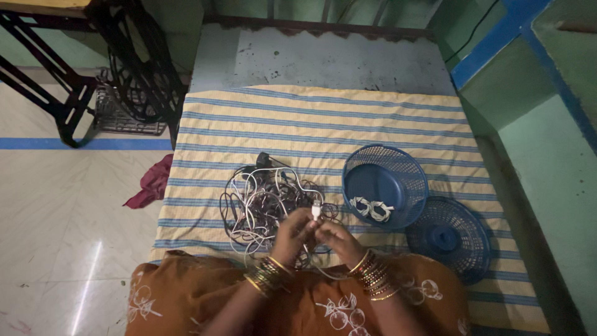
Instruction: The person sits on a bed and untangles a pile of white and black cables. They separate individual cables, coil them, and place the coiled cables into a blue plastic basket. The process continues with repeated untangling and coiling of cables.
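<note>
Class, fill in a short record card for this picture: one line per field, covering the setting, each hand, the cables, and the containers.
setting: yellow cloth with blue stripes, spread on a grey platform
left hand: grips a white cable near its plug end
right hand: pinches the same white cable
cables: tangled heap of black and white wires just beyond the hands
basket: round blue plastic mesh basket, holding a coiled white cable
lid: round blue mesh lid, right of the basket
floor: dark red rag
</note>
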